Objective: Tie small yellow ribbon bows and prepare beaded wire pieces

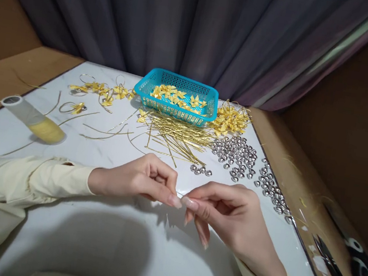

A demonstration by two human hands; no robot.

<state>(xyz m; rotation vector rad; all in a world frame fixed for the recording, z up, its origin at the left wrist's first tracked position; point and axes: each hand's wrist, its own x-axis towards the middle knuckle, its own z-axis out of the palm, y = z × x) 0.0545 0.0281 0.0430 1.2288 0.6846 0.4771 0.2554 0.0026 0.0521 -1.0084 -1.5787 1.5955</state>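
At lower centre, the left hand (136, 179) and right hand (224, 213) meet fingertip to fingertip, pinching a thin pale wire piece (180, 196) above the white table (120, 239); seemingly mid-assembly, calling for a steady two-handed grip.

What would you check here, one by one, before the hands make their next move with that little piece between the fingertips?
1. Both hands meet at the fingertips: ok, left hand and right hand pinch together over the white table.
2. What is pinched: cannot tell, only a thin sliver shows.
3. Gold strips in front of the hands: ok, a loose pile.
4. Silver beads near the right hand: ok, scattered; some lie by the table edge.
5. Blue basket upright, holding yellow bows: ok.
6. Thread spool: not ok, it lies on its side.
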